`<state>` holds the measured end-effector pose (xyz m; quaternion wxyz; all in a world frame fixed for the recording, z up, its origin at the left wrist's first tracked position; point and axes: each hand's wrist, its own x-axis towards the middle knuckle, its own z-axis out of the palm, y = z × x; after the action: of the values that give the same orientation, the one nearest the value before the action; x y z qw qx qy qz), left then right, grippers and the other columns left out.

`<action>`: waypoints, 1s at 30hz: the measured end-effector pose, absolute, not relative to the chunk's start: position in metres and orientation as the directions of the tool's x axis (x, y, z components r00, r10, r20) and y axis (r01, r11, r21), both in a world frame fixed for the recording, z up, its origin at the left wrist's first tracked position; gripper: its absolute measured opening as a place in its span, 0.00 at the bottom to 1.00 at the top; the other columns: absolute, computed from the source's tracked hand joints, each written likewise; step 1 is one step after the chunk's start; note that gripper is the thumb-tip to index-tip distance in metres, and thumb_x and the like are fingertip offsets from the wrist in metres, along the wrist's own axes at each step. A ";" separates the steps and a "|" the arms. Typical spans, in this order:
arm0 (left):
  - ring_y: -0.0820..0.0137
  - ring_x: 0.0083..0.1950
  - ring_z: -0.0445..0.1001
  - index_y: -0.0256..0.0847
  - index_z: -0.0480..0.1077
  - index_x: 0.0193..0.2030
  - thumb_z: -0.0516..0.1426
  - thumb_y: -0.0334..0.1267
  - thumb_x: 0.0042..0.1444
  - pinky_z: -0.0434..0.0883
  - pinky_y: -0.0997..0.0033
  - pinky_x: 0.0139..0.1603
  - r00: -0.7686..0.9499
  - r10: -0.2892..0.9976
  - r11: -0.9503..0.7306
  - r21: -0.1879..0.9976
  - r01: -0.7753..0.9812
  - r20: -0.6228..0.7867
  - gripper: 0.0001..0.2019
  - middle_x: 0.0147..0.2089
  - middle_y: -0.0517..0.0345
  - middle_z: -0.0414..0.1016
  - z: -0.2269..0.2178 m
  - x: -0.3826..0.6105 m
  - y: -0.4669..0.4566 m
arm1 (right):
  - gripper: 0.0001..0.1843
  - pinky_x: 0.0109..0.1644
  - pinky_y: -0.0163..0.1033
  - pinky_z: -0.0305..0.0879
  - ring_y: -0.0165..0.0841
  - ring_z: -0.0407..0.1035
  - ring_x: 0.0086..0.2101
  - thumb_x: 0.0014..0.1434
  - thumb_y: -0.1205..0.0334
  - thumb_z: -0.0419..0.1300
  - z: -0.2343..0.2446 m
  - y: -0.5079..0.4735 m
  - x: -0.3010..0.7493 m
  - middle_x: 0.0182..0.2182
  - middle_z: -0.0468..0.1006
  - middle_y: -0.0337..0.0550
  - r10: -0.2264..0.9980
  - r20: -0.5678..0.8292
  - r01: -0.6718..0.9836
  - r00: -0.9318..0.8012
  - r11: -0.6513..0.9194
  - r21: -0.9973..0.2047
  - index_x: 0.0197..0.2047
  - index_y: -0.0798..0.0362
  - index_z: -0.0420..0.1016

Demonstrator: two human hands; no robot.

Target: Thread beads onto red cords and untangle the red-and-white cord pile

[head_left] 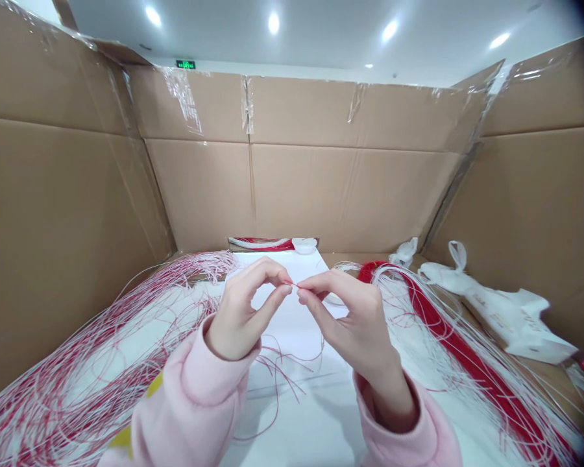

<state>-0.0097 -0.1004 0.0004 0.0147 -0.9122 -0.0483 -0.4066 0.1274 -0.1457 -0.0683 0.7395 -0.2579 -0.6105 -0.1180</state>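
Left of the grip we see a tangled bundle of red and white strands (92, 363), and the frame cuts it off at the lower edge. The left hand (241, 311) and the right hand (350, 318) meet in the middle. Each one pinches a thin red strand (292, 283) between thumb and forefinger, and the fingertips are almost touching. The fingers hide most of this strand, so we cannot make out its ends. Below the grip lies a white paper sheet (292, 337). Right of the grip runs a denser red and white bundle (467, 363), and further right is a white plastic bag (506, 318).
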 end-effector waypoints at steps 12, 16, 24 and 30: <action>0.74 0.32 0.66 0.37 0.64 0.32 0.53 0.34 0.53 0.66 0.74 0.34 0.585 0.135 -0.985 0.175 -0.011 0.799 0.03 0.31 0.56 0.65 -0.011 0.000 -0.100 | 0.02 0.21 0.28 0.52 0.22 0.53 0.18 0.58 0.66 0.49 -0.069 -0.140 0.117 0.19 0.58 0.32 0.232 0.946 0.436 0.226 0.845 -0.311 0.34 0.53 0.61; 0.75 0.34 0.66 0.38 0.59 0.34 0.50 0.34 0.56 0.68 0.76 0.33 0.530 0.134 -0.969 0.221 -0.105 0.837 0.03 0.32 0.56 0.66 -0.021 0.006 -0.099 | 0.01 0.20 0.28 0.50 0.21 0.53 0.17 0.58 0.67 0.48 -0.071 -0.134 0.110 0.20 0.60 0.33 0.172 0.948 0.425 0.268 0.862 -0.276 0.34 0.53 0.59; 0.75 0.35 0.68 0.39 0.58 0.35 0.49 0.34 0.57 0.68 0.75 0.34 0.513 0.182 -0.943 0.296 -0.149 0.839 0.02 0.36 0.56 0.67 -0.026 0.005 -0.095 | 0.03 0.19 0.26 0.49 0.20 0.51 0.16 0.57 0.69 0.50 -0.071 -0.130 0.107 0.20 0.60 0.32 0.127 0.948 0.442 0.293 0.861 -0.252 0.33 0.53 0.57; 0.75 0.34 0.68 0.39 0.57 0.35 0.49 0.34 0.57 0.68 0.74 0.34 0.555 0.193 -0.934 0.325 -0.149 0.809 0.02 0.35 0.56 0.67 -0.023 0.004 -0.097 | 0.03 0.19 0.26 0.48 0.19 0.50 0.15 0.56 0.69 0.50 -0.071 -0.131 0.108 0.18 0.58 0.30 0.129 0.949 0.445 0.288 0.860 -0.252 0.32 0.53 0.57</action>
<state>0.0042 -0.0973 -0.0230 -0.1815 -0.8629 -0.0127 -0.4715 0.1084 -0.1312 -0.0714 0.7644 -0.2442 -0.5877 -0.1031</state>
